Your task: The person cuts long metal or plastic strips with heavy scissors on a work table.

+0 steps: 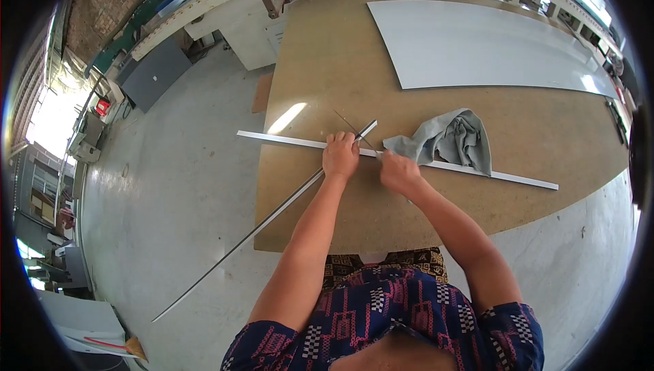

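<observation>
My left hand is closed around a long, narrow metal strip, close to its far end. The strip runs diagonally over the table's left edge, and its near end hangs out above the floor. In my right hand is the handle end of a thin, dark, file-like tool. Its slim shaft crosses the strip just beside my left fingers; the exact kind is too small to make out. Beneath both hands a white strip lies crosswise on the table. A crumpled grey cloth rests over it, right of my hands.
The brown table has a rounded right side. A large white panel lies on its far right part. Dark tools sit at the right edge. A long machine frame spans the back. Grey floor extends leftward.
</observation>
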